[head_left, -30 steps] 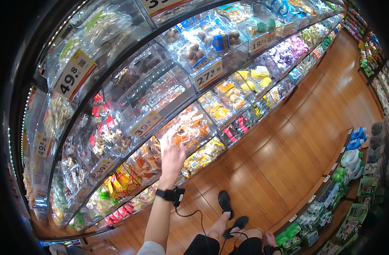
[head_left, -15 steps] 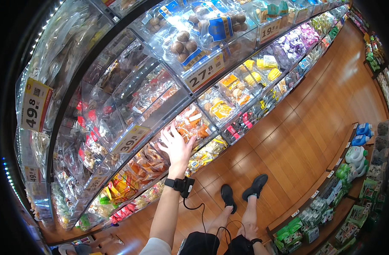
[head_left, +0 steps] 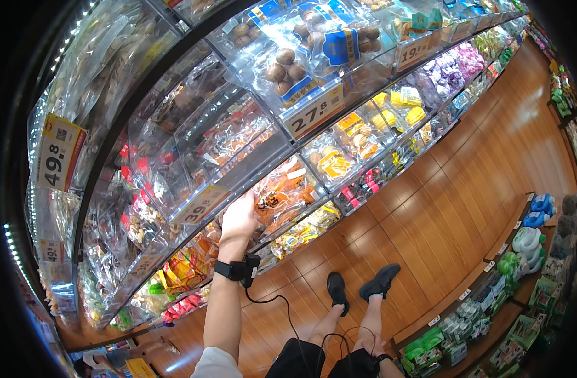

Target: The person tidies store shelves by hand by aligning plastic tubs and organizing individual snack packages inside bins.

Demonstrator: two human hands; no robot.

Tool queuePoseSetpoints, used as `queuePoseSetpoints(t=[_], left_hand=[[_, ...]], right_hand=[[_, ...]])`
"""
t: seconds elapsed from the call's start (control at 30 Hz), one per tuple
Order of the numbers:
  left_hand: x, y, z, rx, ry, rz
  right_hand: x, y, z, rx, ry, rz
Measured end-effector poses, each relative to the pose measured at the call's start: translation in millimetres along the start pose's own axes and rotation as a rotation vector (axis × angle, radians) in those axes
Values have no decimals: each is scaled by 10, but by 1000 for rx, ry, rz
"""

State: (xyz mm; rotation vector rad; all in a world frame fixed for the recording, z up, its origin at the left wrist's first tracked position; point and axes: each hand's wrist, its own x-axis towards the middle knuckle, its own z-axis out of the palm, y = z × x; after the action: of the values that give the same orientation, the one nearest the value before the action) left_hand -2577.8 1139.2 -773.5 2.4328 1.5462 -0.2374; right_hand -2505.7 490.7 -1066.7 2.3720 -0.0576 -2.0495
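My left hand point(head_left: 240, 217), with a black strap and small device point(head_left: 237, 271) on its wrist, reaches into a lower clear bin. Its fingers are mostly hidden among brown packets point(head_left: 208, 244) under the shelf edge. Just right of the hand lies an orange-brown clear food packet point(head_left: 281, 198) with dark print. My right hand point(head_left: 371, 343) is low in the picture beside my leg, a dark band on its wrist; its fingers are too small to make out.
Packets of round brown nuts point(head_left: 285, 70) fill an upper bin. Price tags point(head_left: 200, 203) line the shelf edges. Yellow-and-red packets point(head_left: 184, 274) lie left of my arm. Across the wooden floor point(head_left: 421, 214), a low shelf holds white jugs point(head_left: 528, 246) and blue bottles point(head_left: 540, 211).
My left hand has moved left and from spread fingers over the orange-brown packet to reaching among the brown packets beside it. That orange-brown packet now shows more fully. The view has shifted slightly.
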Motion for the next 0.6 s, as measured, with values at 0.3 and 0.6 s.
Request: queuePoseSetpoints(t=[0.3,0.6], left_hand=[[265,221,21,-807,122,-21],[508,611,16,-903,80,27]], right_hand=[[35,145,-111,56,-28,17],[-101,-3,-107,-42,16,2]])
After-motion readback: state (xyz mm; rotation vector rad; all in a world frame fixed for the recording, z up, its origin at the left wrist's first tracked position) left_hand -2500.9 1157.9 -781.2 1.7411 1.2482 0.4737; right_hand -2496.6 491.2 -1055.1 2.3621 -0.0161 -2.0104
